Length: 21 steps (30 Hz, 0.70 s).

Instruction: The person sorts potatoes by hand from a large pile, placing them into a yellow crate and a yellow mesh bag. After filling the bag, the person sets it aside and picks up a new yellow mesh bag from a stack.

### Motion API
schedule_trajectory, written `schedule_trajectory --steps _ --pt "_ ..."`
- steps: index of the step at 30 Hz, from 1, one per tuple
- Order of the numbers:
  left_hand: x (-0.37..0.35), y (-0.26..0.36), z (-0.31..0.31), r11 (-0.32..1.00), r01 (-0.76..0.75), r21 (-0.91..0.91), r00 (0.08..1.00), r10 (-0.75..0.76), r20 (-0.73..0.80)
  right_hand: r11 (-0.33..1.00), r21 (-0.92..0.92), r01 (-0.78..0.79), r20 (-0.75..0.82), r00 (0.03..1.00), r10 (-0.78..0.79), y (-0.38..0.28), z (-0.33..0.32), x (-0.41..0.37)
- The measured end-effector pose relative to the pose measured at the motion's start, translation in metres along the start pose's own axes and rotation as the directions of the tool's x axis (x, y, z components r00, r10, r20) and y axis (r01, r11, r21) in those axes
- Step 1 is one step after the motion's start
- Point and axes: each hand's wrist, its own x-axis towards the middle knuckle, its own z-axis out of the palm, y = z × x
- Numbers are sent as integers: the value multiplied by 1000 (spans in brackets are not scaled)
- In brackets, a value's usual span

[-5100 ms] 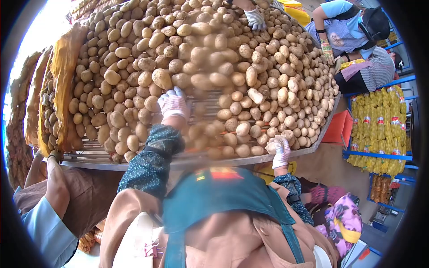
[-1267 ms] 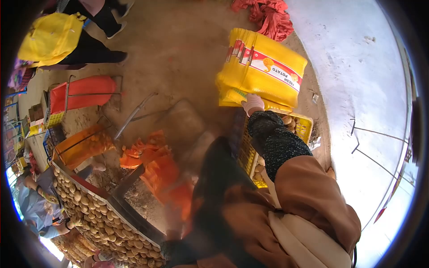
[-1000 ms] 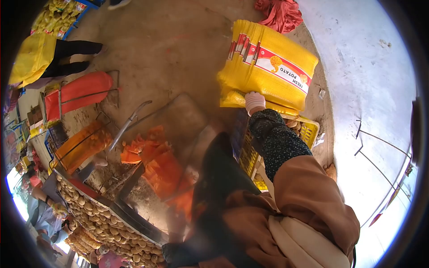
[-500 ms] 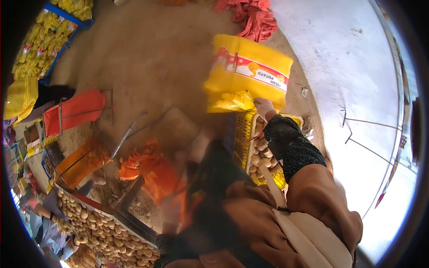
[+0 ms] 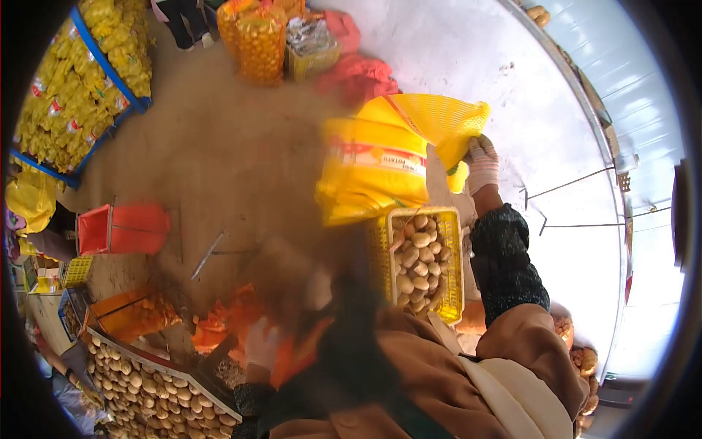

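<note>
My right hand (image 5: 482, 164), in a pale glove, is closed on the edge of a yellow mesh bag (image 5: 444, 121). That bag is partly lifted off a stack of yellow potato bags (image 5: 365, 175) with a red and white label. Right below the stack stands a yellow crate (image 5: 458, 285) with potatoes (image 5: 420, 260) inside. My left hand (image 5: 261, 345), also in a pale glove, hangs low beside some orange mesh bags (image 5: 223, 318). It is blurred and its fingers are not clear.
A slatted bin of potatoes (image 5: 157, 391) lies lower left, near a red container (image 5: 124, 228). Filled yellow sacks (image 5: 80, 88) are stacked behind a blue frame (image 5: 102, 51). A full orange sack (image 5: 262, 44) stands at the back. Thin metal rods (image 5: 570, 183) cross the pale right side.
My right hand has moved right and pulled up part of a yellow bag from the stack. The view has shifted, and my left hand now shows beside the orange bags.
</note>
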Motion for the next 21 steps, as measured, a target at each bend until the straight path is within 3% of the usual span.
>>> schedule_trajectory --steps 2,3,4,5,6,8,9,10,11,12,13,14,16,17,18,19,21 --pt "6 7 1 987 -161 -17 987 161 6 996 70 -63 222 974 46 -57 49 -39" --pt "10 10 -6 973 -229 -11 973 229 -23 803 -406 436 481 849 -218 -83 64 -55" --pt "11 20 -14 930 -362 -64 932 360 -44 206 -546 812 761 583 -285 -101 90 -73" --pt "5 51 -30 892 -446 -71 893 439 -99 884 -393 252 611 790 47 -108 118 -103" --pt "-2 83 -45 847 -527 -68 845 513 -152 941 -266 209 732 679 56 -79 129 -119" --pt "-29 168 -76 732 -493 -470 870 433 -237 997 -74 -7 913 402 71 -18 151 -151" --pt "-34 175 -82 632 -448 -633 886 411 -216 977 -122 176 957 280 69 -41 175 -185" --pt "-39 182 -87 506 -385 -772 900 389 -195 782 15 624 991 96 -95 -47 195 -207" --pt "-39 175 -85 543 -408 -734 891 414 -189 394 193 899 963 -95 -254 -53 216 -229" --pt "-45 165 -84 657 -510 -555 852 476 -219 331 220 918 942 -112 -316 -45 228 -252" --pt "-51 155 -84 737 -589 -331 808 535 -248 390 218 894 951 -106 -289 -42 238 -271" --pt "-56 146 -84 767 -634 -102 759 591 -275 541 149 827 971 -20 -237 -46 250 -286" --pt "-63 121 -79 685 -635 359 642 725 -249 795 -13 606 991 116 -72 -59 265 -314" --pt "-78 132 -85 805 -592 42 741 564 -365 811 -8 585 988 128 -82 -63 270 -325" --pt "-104 151 -90 814 -503 -292 835 370 -408 827 -7 562 986 140 -88 -65 273 -336" --pt "-121 162 -91 707 -375 -600 912 167 -374 843 -7 537 985 150 -88 -66 275 -345" --pt "-128 153 -88 632 -284 -721 950 82 -302 822 126 555 982 50 -184 -44 281 -363"
